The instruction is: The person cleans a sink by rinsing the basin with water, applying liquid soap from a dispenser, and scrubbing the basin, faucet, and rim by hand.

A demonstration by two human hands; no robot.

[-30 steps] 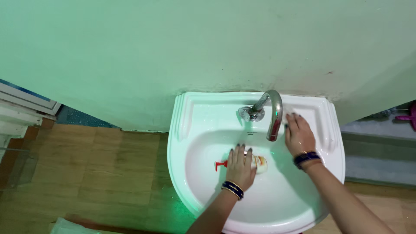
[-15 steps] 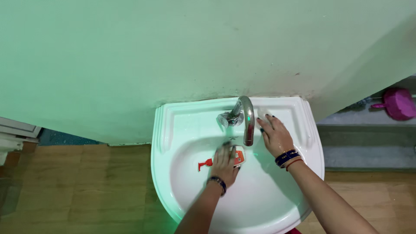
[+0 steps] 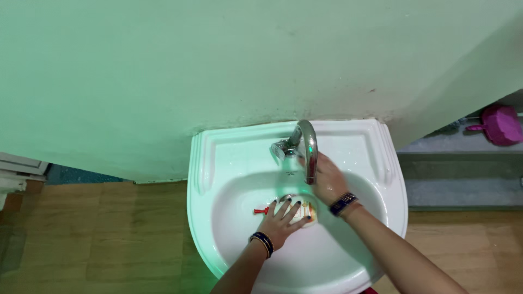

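A white wash basin [image 3: 218,163] hangs on a pale green wall, with a curved chrome tap [image 3: 308,144] at its back. In the bowl lies a small pump bottle [image 3: 303,209] with a red pump head [image 3: 260,210]. My left hand [image 3: 283,218] rests on the bottle with its fingers spread over it. My right hand [image 3: 327,179] is under the tap spout, reaching toward the tap's base. Whether it grips anything is hidden by the spout. Dark bangles are on both wrists.
A wooden floor [image 3: 98,234] lies left of and below the basin. A pink plastic object [image 3: 501,124] sits on a grey ledge at the far right. A white frame edge [image 3: 16,166] shows at the far left.
My right hand moved from the basin's right rim to under the tap spout. My left hand shifted on the bottle, which rolled slightly in the bowl. The camera panned right.
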